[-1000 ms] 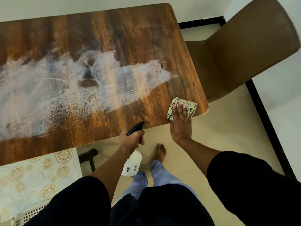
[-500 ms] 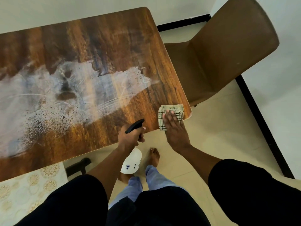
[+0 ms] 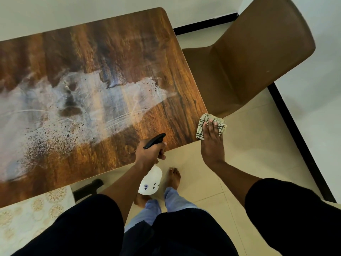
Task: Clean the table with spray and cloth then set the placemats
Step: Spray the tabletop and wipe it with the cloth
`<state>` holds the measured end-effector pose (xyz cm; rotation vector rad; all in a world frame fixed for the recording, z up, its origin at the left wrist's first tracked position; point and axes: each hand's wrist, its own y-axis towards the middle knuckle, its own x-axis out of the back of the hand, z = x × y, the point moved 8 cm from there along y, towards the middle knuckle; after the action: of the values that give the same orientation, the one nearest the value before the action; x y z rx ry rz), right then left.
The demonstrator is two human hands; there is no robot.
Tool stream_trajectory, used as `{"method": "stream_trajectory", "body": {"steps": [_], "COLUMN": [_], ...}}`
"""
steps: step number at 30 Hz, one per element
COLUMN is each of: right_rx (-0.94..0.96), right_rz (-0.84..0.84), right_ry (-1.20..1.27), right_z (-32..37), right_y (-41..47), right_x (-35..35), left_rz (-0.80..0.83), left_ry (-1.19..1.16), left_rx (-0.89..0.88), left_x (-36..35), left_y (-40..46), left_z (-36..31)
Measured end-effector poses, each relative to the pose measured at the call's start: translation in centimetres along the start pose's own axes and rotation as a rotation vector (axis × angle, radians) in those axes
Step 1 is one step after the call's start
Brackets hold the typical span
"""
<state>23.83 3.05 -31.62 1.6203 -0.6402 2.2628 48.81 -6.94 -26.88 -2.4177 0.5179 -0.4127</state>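
- A pale placemat with a gold floral pattern [image 3: 31, 217] lies at the lower left of the frame, not yet set out.
- The glossy wood-grain table [image 3: 114, 58] fills the upper left; a white wet smear [image 3: 77, 106] runs left to right across its middle.
- The left hand [image 3: 148, 154], at centre, curls around the neck of a white spray bottle with a black trigger [image 3: 151, 183], at the near edge.
- The right hand [image 3: 212, 143], fingers flat, presses a cream checked cloth [image 3: 202, 124] at the table's near right corner; the smear lies up and left of it, so this hand likely sweeps leftward.
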Motion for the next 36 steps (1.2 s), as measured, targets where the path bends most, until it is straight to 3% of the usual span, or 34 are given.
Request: {"method": "stream_trajectory", "body": {"steps": [4, 10, 16, 22, 28, 31, 36], "right_rx": [-0.01, 0.332, 0.531, 0.225, 0.032, 0.085, 0.388], "right_rz": [-0.013, 0.111, 0.16, 0.114, 0.131, 0.149, 0.262], "right_ry": [0.02, 0.083, -0.029, -0.021, -0.039, -0.067, -0.07], "right_z": [3.6, 13.0, 11.9, 8.0, 9.6, 12.9, 22.1], "right_y": [-2.2, -6.2, -4.1, 3.6, 6.5, 5.2, 0.6], "right_x": [-1.2, -4.4, -3.9, -0.5, -0.2, -1.1, -4.1], "left_rz": [-0.016, -0.042, -0.112, -0.139, -0.221, -0.234, -0.211], "left_ry": [-0.012, -0.02, 0.002, -0.03, -0.133, -0.149, -0.128], "left_rx": [-0.002, 0.005, 0.023, 0.014, 0.096, 0.134, 0.139], "left_x": [0.6, 2.2, 4.4, 6.2, 9.6, 11.0, 13.0], "left_y": [0.1, 0.2, 0.0, -0.8, -1.1, -0.8, -0.2], "left_z": [0.0, -0.2, -0.3, 0.2, 0.8, 0.6, -0.3]}}
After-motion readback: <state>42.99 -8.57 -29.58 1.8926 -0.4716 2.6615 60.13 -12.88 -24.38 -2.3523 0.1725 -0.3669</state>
